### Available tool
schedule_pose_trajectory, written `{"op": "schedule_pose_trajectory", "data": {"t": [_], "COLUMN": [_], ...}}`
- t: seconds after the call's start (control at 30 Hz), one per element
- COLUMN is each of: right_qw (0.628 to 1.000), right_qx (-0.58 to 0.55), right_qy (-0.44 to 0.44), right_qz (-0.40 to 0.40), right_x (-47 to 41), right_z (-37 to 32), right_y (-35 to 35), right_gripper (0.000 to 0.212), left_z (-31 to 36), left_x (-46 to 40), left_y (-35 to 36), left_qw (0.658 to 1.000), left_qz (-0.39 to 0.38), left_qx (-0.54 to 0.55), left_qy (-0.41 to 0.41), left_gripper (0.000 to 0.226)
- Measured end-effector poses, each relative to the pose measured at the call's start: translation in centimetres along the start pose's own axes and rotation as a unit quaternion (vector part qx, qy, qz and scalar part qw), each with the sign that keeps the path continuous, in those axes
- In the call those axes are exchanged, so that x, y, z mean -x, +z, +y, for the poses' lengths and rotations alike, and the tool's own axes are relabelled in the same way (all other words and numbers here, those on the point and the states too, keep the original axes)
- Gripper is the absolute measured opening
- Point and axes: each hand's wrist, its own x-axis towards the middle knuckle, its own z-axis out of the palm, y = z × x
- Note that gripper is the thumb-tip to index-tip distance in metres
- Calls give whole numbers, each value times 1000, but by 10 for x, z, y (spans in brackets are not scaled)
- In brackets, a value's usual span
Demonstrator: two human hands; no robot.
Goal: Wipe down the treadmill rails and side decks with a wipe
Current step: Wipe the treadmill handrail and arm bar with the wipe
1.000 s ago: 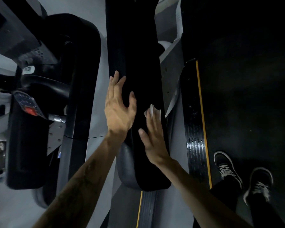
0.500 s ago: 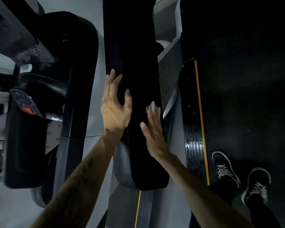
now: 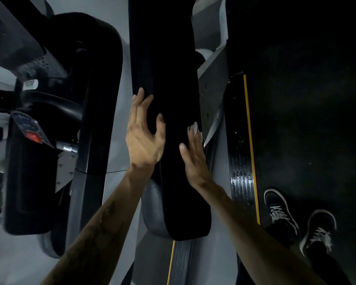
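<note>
A person is standing on the dark treadmill belt (image 3: 308,124) and leaning over the left-side black padded rail (image 3: 169,83), which is running from the top of the view down to its rounded end near the bottom centre.

The left hand (image 3: 144,138) is resting on the left edge of the rail. Its fingers (image 3: 140,103) are lying straight and slightly spread along the rail's side, and the thumb is reaching across onto the top face. This hand is holding nothing.

The right hand (image 3: 193,157) is lying flat against the right edge of the same rail, with its fingers straight and pressed together. A white wipe (image 3: 194,127) is showing just past the fingertips, pressed between the hand and the rail. Only a small crumpled part of the wipe is visible, so its full extent under the palm cannot be told.

To the right of the rail, the glossy black ribbed side deck (image 3: 239,153) is running alongside the belt, with a yellow stripe (image 3: 250,140) marking the boundary between them. Two dark sneakers with white laces (image 3: 280,210) are standing on the belt at the lower right.

To the left, a neighbouring machine (image 3: 56,112) is standing on the grey floor (image 3: 14,264); a panel with a red button (image 3: 33,137) is visible on it. This area is dim and slightly blurred.
</note>
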Motion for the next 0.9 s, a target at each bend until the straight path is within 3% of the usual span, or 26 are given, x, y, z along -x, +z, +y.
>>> {"op": "schedule_pose_trajectory", "data": {"t": [0.2,0.4,0.57,0.67,0.8,0.9], "right_qw": [999,996,991,993,999,999], "right_qx": [13,-56,-72,-73,-37,-46], "right_qy": [-45,54,107,87,-16,22], "right_qz": [9,-31,-26,-29,7,7], "right_x": [15,-37,-3,19,-2,-32], "right_z": [-25,-4,3,-4,-5,3], "right_y": [9,-11,-5,2,3,-1], "right_gripper": [78,75,71,72,72,70], "left_z": [0,1,2,2,2,1], "left_x": [0,-1,-1,-1,-2,-2], "left_y": [1,1,0,0,1,1], "left_qw": [1000,1000,1000,1000,1000,1000], "left_qz": [0,1,1,3,6,5], "left_qx": [-11,-14,-8,-9,-12,-12], "left_qy": [1,-1,0,-1,0,0], "left_gripper": [43,43,43,43,43,43]}}
